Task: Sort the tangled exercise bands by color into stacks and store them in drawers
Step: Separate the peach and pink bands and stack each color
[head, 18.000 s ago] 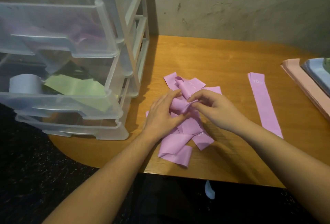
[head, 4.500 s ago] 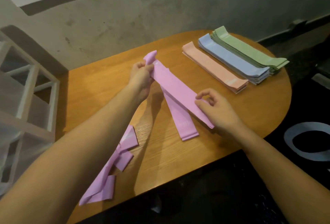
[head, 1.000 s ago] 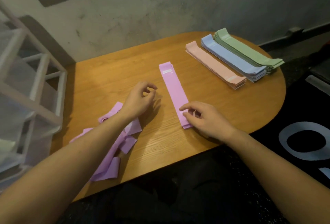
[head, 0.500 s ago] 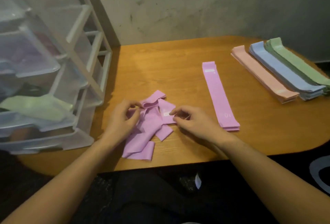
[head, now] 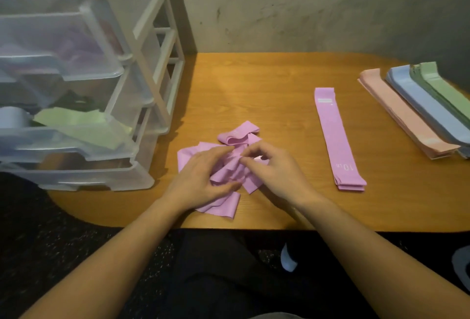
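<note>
A tangle of pink bands [head: 229, 163] lies near the front edge of the wooden counter [head: 267, 84], and both hands are on it: the left hand [head: 201, 178] rests over its left part with fingers curled round the bands, while the right hand [head: 274, 166] pinches a fold at the middle of the heap between thumb and fingertips. To the right, apart from the heap, lies a flat pink stack [head: 335, 140] marked "10 LB", and beyond it sit the peach stack [head: 401, 117], blue stack [head: 427, 110] and green stack [head: 447, 92] side by side. At the left of the counter stands a clear plastic drawer unit [head: 84, 94], a green band [head: 76, 125] showing in one open drawer.
</note>
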